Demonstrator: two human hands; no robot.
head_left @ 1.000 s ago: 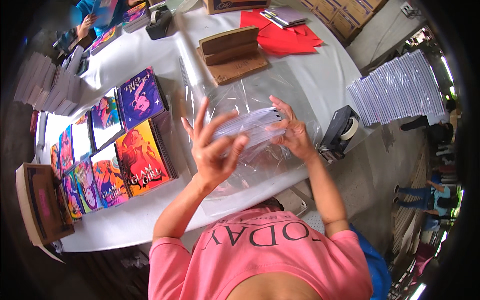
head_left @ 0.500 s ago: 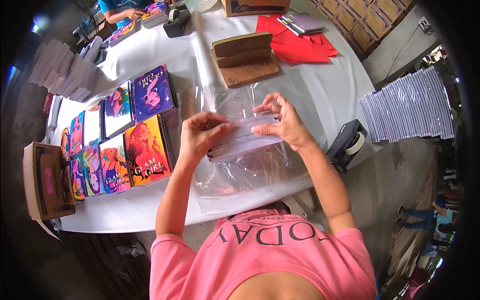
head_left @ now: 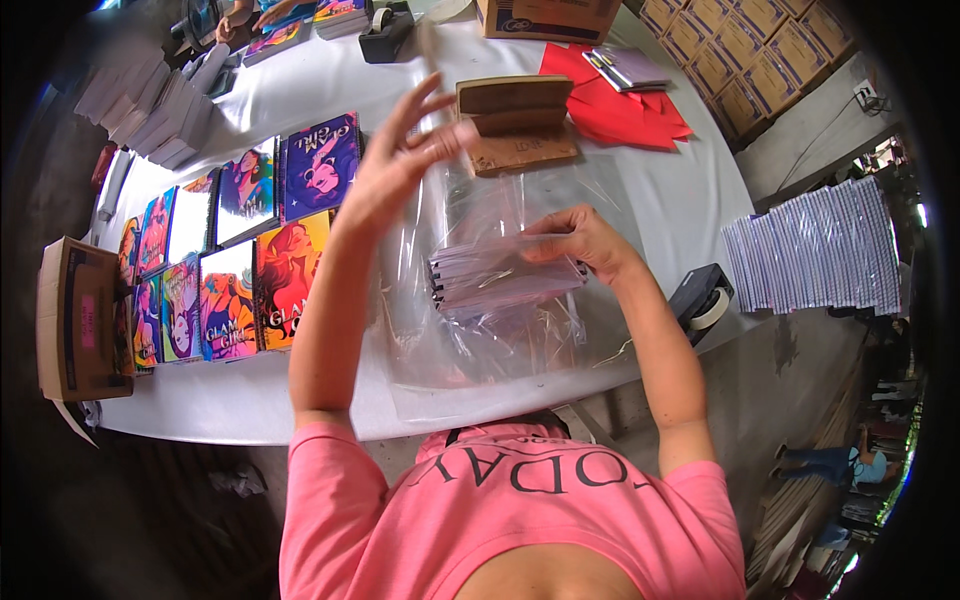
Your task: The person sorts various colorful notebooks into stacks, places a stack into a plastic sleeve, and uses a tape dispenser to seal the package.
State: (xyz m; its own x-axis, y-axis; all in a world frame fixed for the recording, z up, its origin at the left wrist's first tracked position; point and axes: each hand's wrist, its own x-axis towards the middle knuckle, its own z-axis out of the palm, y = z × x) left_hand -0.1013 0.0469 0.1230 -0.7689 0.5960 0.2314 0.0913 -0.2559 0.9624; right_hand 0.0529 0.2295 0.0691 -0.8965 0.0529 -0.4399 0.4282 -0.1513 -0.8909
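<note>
A stack of spiral-bound notebooks [head_left: 490, 285] lies in front of me, wrapped in clear plastic film [head_left: 450, 350]. My right hand [head_left: 595, 245] is closed at the stack's far right edge, thumb and fingers pinching the plastic film there. Raised away from the stack, my left hand [head_left: 400, 160] has its fingers spread and a little blurred, and nothing shows in it. Just beyond the stack stands a folded brown cardboard piece [head_left: 525, 150]. To the right of my right forearm is a black tape dispenser [head_left: 702, 300].
Colourful notebooks [head_left: 230, 250] stand in rows at the left beside a cardboard box [head_left: 75, 320]. Red sheets [head_left: 625, 110] lie at the far right. A tall wrapped pile of notebooks [head_left: 810, 250] is beyond the table's right edge. A co-worker's hands [head_left: 270, 15] show at the far left.
My left hand has let go of the wrapped stack and moved up and away, fingers opening. My right hand stays at the stack's right end. The view has shifted slightly.
</note>
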